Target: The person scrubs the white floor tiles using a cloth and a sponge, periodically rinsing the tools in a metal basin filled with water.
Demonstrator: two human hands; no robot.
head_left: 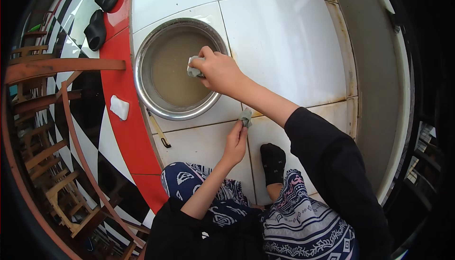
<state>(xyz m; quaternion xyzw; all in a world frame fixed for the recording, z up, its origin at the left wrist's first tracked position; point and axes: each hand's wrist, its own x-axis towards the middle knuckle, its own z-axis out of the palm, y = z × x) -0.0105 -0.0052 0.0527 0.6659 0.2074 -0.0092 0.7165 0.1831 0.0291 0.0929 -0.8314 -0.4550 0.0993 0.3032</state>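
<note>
My right hand (221,72) is closed round a crumpled grey-white cloth (193,69), held above a round metal basin (142,87) of cloudy brownish water (173,61). Between the fingertips of my left hand (234,144) is a small crumpled grey cloth (245,117), above the white tiles just outside the basin's lower right rim. Whether the two pieces are wet, I cannot tell. Beside the basin, near its lower left rim, lies a box cutter (159,130) with a yellowish handle and a black end.
A folded white cloth (119,107) lies on the red tile strip (124,137). Black clogs (96,30) stand at the upper left. Brown wooden furniture (66,66) fills the left side. A grey panel (379,85) runs along the right, and rusty stains mark the tile joints.
</note>
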